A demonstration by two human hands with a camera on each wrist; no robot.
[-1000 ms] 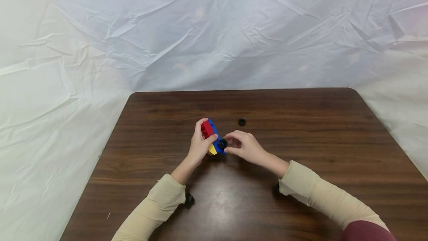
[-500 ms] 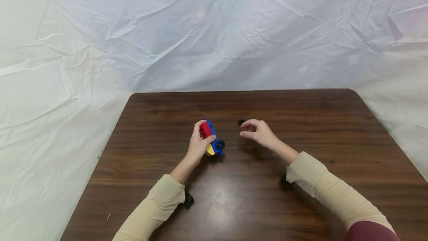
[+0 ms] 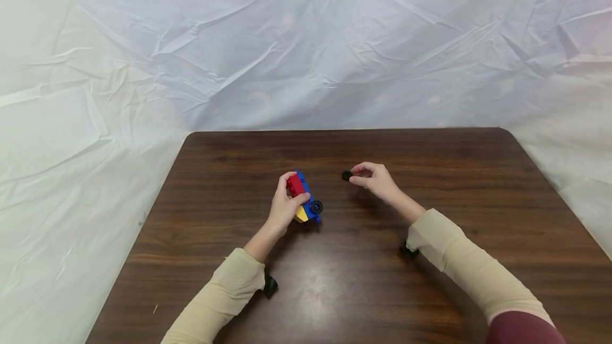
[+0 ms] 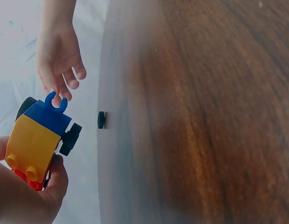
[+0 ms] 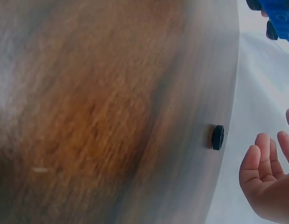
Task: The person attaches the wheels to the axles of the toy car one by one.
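My left hand point(image 3: 283, 207) grips a toy car built of blocks point(image 4: 35, 142), with the thumb on one side and fingers on the other. The car has a blue base with a forked hook, a yellow sloped block and red blocks; black wheels show on both its sides in the left wrist view. A loose black wheel point(image 3: 346, 175) lies flat on the table to the right of the car. Beside this wheel is my right hand point(image 3: 377, 180), its fingers loosely bent and nothing between them. The right wrist view shows a gap between those fingers and the wheel point(image 5: 218, 137).
The brown wood-grain table point(image 3: 334, 291) has rounded far corners. Behind it hangs a wrinkled pale sheet point(image 3: 306, 68). A dark device point(image 3: 270, 286) sits under the left wrist, and another dark device point(image 3: 408, 251) under the right.
My right hand has left the car's side wheel and moved right and away from me to the loose wheel. The left hand and the car have barely moved.
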